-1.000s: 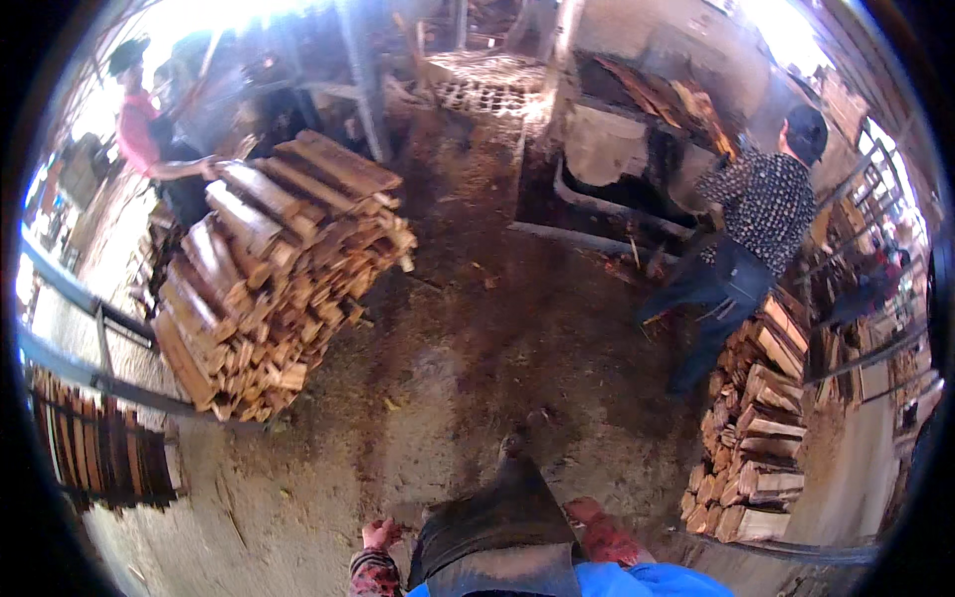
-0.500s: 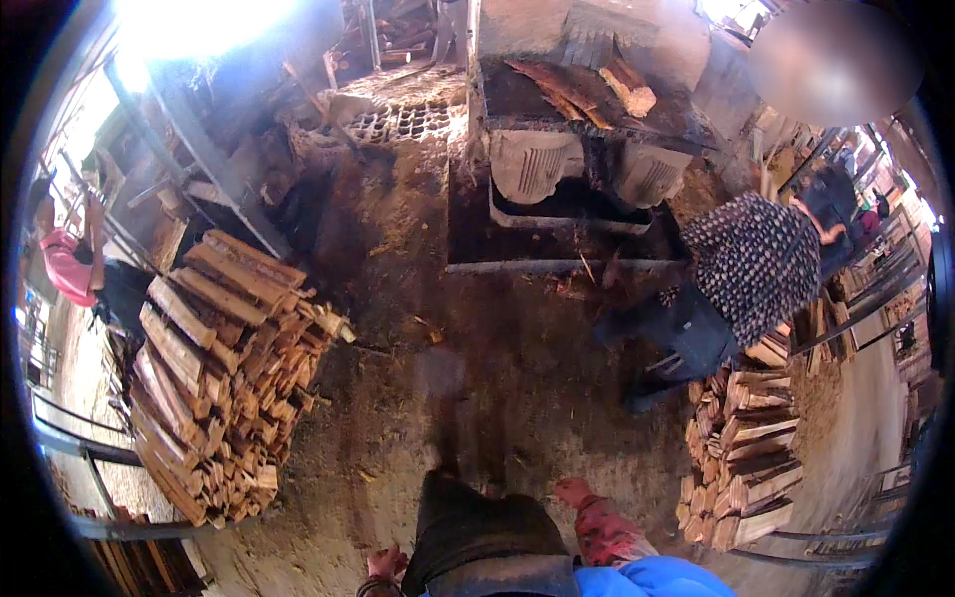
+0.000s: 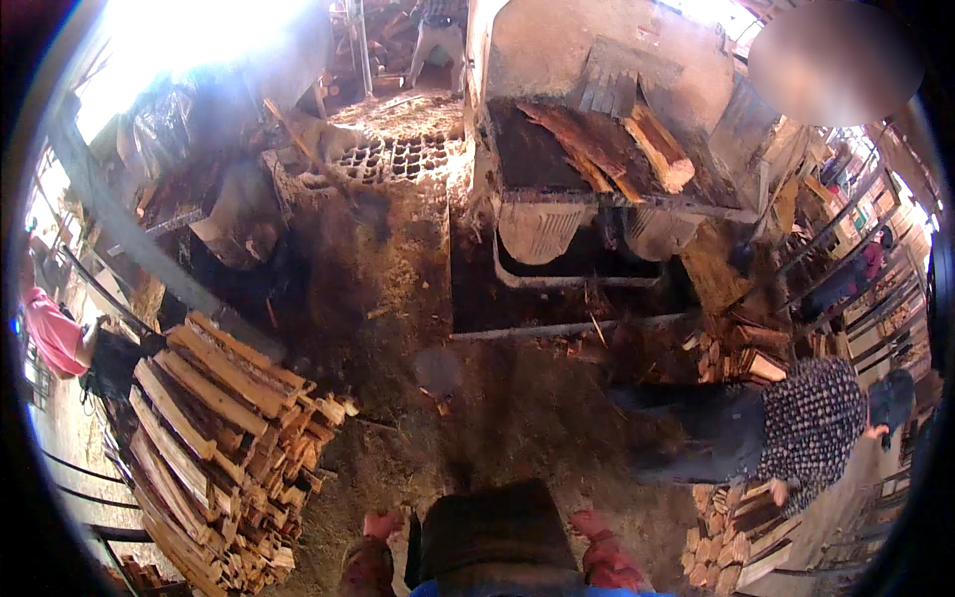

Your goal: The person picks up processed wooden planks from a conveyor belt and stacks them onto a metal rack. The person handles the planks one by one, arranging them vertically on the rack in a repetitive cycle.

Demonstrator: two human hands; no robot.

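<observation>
My left hand point(image 3: 382, 524) hangs beside the dark apron point(image 3: 497, 527) over my front, its fingers loosely spread and nothing seen in them. On the apron's other side my right hand point(image 3: 589, 523) hangs in the same way, fingers loose, holding nothing that shows. Both sleeves are reddish. Nearest to my left hand is a tall stack of split firewood point(image 3: 224, 438). To the right of my right hand lies a lower pile of split wood point(image 3: 718, 542). A co-worker in a patterned shirt point(image 3: 811, 428) bends over that pile, one hand reaching to it.
Ahead stands a machine with a dark table point(image 3: 527, 164) bearing bark-covered slabs point(image 3: 662, 149). A perforated block point(image 3: 418, 157) lies beyond the dirt floor point(image 3: 398, 398). At the left is a person in pink point(image 3: 55, 333); metal rails point(image 3: 109, 294) stand nearby. Another person point(image 3: 436, 50) stands far ahead.
The view has shifted, and the machine shows farther right. My left hand has come up into fuller view. The co-worker has swung right and now bends over the right wood pile.
</observation>
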